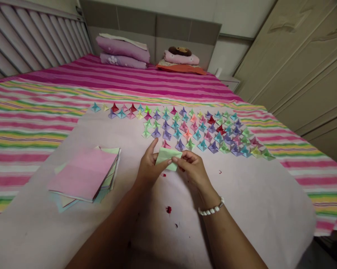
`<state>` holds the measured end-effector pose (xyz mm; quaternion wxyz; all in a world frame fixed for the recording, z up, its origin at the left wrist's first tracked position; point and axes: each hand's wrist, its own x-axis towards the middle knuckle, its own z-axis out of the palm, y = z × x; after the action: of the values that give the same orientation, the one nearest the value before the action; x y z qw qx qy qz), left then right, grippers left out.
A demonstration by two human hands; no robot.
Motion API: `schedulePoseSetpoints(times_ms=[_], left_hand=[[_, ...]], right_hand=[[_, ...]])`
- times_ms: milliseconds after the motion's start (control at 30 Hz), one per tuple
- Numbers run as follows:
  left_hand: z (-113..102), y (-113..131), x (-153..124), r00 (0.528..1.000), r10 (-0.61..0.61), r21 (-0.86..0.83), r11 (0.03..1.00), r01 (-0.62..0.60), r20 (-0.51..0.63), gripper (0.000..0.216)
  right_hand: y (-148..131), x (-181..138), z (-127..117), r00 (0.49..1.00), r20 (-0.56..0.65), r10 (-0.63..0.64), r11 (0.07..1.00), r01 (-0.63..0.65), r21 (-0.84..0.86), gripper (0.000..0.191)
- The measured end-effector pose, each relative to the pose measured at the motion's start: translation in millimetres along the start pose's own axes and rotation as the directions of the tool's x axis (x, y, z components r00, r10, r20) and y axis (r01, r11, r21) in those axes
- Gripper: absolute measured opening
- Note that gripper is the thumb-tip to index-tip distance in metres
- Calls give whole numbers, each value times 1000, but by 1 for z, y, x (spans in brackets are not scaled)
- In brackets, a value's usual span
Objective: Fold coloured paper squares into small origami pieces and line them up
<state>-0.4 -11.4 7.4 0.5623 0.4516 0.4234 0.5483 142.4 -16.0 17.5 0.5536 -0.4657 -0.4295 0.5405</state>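
A light green sheet of origami paper [168, 155], folded small, is held between both hands above the pale board. My left hand [151, 164] pinches its left side with the thumb on top, the index finger stretched out past it. On the right edge, my right hand [192, 166] grips the paper between thumb and curled fingers. Just beyond lie rows of small folded paper pieces [203, 145] in many colours, with pointed tips upward. To the left rests a loose stack of square origami paper [84, 173], pink on top.
The pale board [255, 209] lies on a striped bedspread [25, 130]. Small red decorations [168, 210] show on its surface. Folded purple bedding [123, 52] and a pink pillow [182, 58] sit against the headboard [140, 22]. A wardrobe [302, 67] stands at the right.
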Motion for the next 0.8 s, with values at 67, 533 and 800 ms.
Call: schedulePoseSetpoints(times_ms=[67, 533, 800], left_hand=[[0, 0, 0, 999, -46, -17, 999, 46, -8, 90], [1, 0, 0, 993, -101, -32, 994, 103, 62, 31], [-2, -4, 4, 989, -49, -13, 999, 48, -140, 29]], right_hand=[[0, 0, -1, 1000, -25, -1, 1000, 1, 9, 32], [-4, -1, 1, 997, -77, 25, 996, -18, 85, 29], [-2, -1, 1, 1000, -6, 27, 999, -27, 36, 34]])
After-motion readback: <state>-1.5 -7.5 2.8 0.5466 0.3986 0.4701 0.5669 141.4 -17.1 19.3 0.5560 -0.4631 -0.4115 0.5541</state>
